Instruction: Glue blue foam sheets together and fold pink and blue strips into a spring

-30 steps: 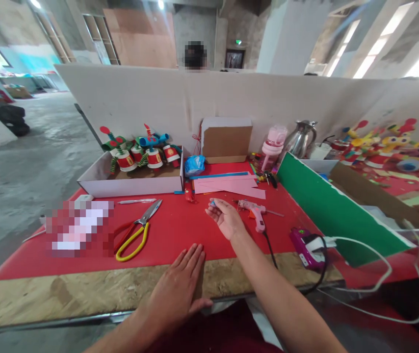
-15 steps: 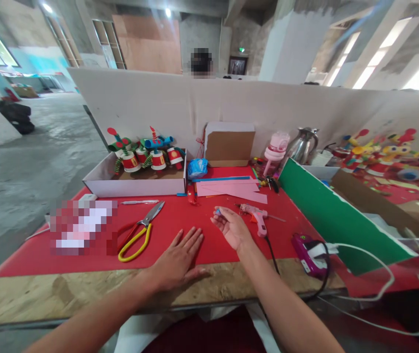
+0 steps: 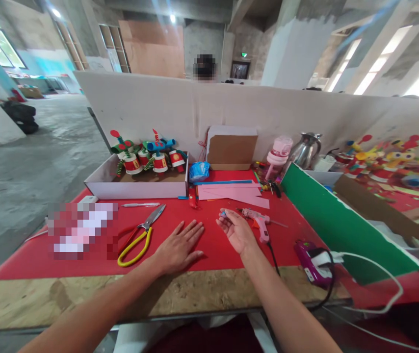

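We note the right hand (image 3: pixel 237 231) palm-up, its fingers (image 3: pixel 224 219) curled and pinching a small blue piece (image 3: pixel 223 214), just beside the pink glue gun (image 3: pixel 257 219). The left hand (image 3: pixel 178 247) lies flat on the red surface (image 3: pixel 213 245), fingers spread, near the yellow-handled scissors (image 3: pixel 139 236). Pink paper strips (image 3: pixel 231 192) lie beyond.

No text can be read; the red-and-white toy drums (image 3: pixel 146 161) carry marks too small to make out — the green wall sign (image 3: pixel 244 54) likewise.
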The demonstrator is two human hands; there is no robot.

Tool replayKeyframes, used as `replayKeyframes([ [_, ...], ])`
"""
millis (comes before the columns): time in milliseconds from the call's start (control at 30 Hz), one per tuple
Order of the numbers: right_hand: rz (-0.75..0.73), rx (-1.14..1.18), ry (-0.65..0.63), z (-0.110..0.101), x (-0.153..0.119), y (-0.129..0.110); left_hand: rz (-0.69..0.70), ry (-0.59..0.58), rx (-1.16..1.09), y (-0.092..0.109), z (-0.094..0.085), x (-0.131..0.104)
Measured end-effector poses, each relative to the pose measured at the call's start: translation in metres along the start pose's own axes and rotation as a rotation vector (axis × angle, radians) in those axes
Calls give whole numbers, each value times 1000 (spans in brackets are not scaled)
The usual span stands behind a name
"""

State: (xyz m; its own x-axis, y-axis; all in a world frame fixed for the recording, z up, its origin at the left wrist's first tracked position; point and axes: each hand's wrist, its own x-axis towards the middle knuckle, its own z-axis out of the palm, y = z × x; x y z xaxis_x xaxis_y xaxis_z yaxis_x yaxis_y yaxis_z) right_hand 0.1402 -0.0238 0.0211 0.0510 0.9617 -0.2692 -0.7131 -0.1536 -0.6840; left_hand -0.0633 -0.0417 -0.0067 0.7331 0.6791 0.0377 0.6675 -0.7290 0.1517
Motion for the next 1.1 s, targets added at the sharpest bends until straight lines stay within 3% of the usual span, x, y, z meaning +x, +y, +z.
replayKeyframes([
  [133,-1,-10,-19,2,-2,1,161,-98,-134,18,-10,-12],
  [233,5,-11,-50,-1,-3,3,238,-145,-273,19,-20,-19],
  [367,16,5,-52,-5,-3,4,97,-66,-198,26,-22,-27],
  [467,4,11,-9,-2,-3,-3,76,18,-21,57,-15,-34],
  [600,-58,18,22,11,0,-19,363,39,18,114,1,-37],
  [700,-88,13,-3,22,4,-30,407,54,26,137,13,-34],
  [900,-118,-19,-71,41,5,-44,414,85,77,143,23,-32],
  [1100,-119,-13,-45,34,-7,-47,364,112,125,123,19,-67],
])
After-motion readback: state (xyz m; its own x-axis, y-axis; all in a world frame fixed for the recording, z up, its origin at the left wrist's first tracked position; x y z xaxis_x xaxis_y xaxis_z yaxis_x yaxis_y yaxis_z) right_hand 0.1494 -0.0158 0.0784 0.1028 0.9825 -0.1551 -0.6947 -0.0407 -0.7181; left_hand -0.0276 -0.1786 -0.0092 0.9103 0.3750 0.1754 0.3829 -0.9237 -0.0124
